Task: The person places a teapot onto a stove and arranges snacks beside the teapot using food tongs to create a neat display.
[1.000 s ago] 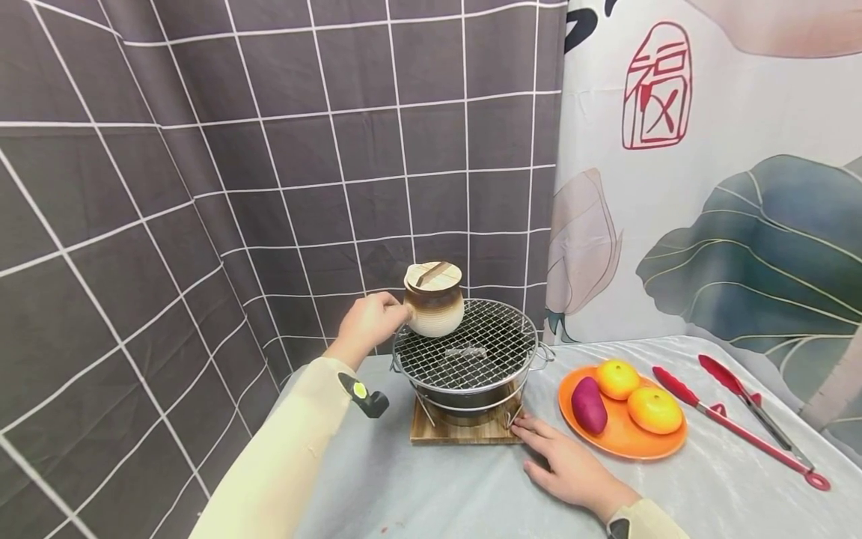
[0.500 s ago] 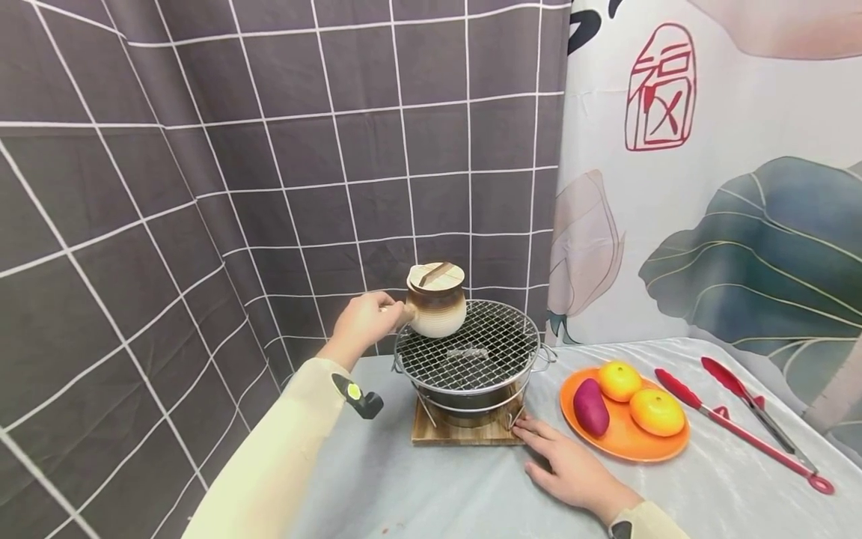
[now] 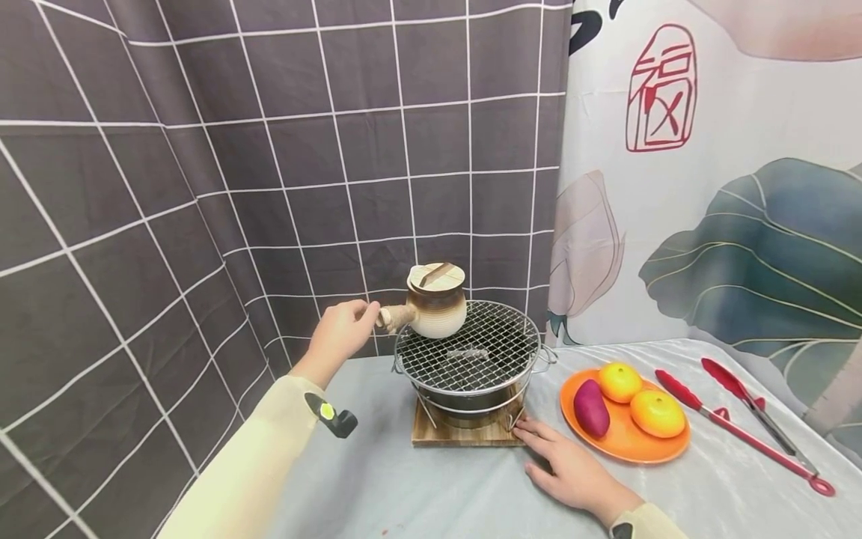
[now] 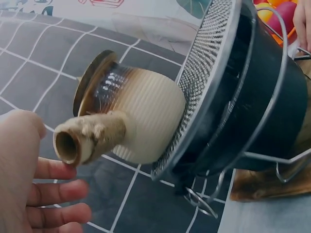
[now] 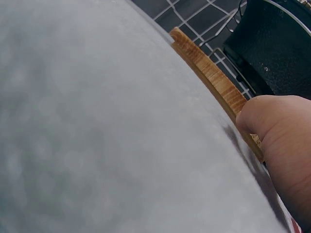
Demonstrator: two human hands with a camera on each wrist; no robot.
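A small clay pot (image 3: 438, 313), cream below and brown at the neck, stands on the left side of the round mesh grill (image 3: 501, 348). On top is a wooden lid (image 3: 439, 276). Its rope-wrapped side handle (image 4: 99, 133) points left. Just beyond the hollow handle end is my left hand (image 3: 340, 333), with fingers loosely spread and nothing in them. My right hand (image 3: 569, 466) rests at the front right corner of the wooden board (image 3: 434, 432) beneath the grill, fingertips touching it. The right wrist view shows the thumb (image 5: 265, 114) along the board's edge.
Right of the grill, an orange plate (image 3: 629, 448) bears a purple sweet potato (image 3: 591, 408) and two oranges (image 3: 656, 412). Red-tipped tongs (image 3: 754, 442) lie at the far right. A dark gridded curtain (image 3: 370, 187) hangs behind.
My left hand has let go of the pot's handle and drawn back to the left. The pot stays on the grill, and my right hand keeps its place at the board.
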